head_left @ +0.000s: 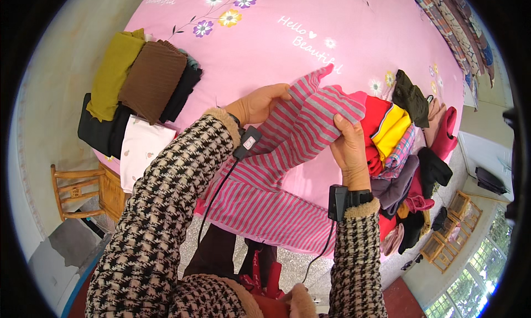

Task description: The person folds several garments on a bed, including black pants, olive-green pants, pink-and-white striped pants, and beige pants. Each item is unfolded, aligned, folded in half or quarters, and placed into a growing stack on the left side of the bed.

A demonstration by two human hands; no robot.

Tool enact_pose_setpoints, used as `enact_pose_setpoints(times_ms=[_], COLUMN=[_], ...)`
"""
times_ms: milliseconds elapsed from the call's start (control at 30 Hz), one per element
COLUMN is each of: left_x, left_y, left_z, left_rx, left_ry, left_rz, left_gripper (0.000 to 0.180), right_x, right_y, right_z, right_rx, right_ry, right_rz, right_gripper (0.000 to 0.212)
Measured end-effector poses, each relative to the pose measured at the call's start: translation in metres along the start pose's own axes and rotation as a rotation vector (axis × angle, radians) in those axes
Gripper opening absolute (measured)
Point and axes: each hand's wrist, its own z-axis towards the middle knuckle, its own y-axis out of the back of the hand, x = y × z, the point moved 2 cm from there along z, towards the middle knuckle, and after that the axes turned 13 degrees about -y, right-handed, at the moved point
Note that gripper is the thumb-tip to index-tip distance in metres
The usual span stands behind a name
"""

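Observation:
A pink-and-grey striped garment (298, 124) with solid pink edging is stretched between my two hands, its upper part raised over the bed. Its lower part spreads across the near edge of the bed and hangs toward my legs. My left hand (260, 103) pinches the garment's left side, fingertips partly hidden behind the cloth. On the right side, my right hand (351, 146) grips it near the pink edge, thumb on top and the other fingers mostly behind. Whether it is a top or trousers, I cannot tell.
Folded clothes, with a brown ribbed one (154, 77) and a mustard one (115, 69), are stacked at left on the pink bedspread (249, 52). Loose clothes, including a yellow one (391, 131), heap up at right. Wooden chairs (83, 193) stand beside the bed. Cables hang from both wrists.

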Motion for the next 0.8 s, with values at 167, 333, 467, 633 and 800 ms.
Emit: enact_pose_setpoints(times_ms=[167,333,467,633,800], left_x=[-0.004,0.022,0.035,0.034,0.035], left_y=[0.041,0.072,0.071,0.059,0.055], left_z=[-0.011,-0.045,-0.072,-0.082,-0.083], left_rx=[-0.271,-0.234,-0.318,-0.327,-0.248], left_ry=[0.038,0.045,0.062,0.057,0.088], left_rz=[0.703,0.493,0.382,0.285,0.515], left_gripper=[0.028,0.037,0.045,0.052,0.060], right_x=[0.001,-0.007,-0.038,-0.078,-0.092], right_y=[-0.033,-0.023,0.021,0.061,0.044], right_z=[0.022,0.056,0.100,0.098,0.109], right_rx=[0.027,0.151,-0.281,-0.723,-0.508], right_ry=[0.043,0.030,0.045,-0.075,-0.191], right_rz=[-0.005,-0.050,-0.775,-0.926,-0.537], right_gripper=[0.025,0.032,0.044,0.044,0.043])
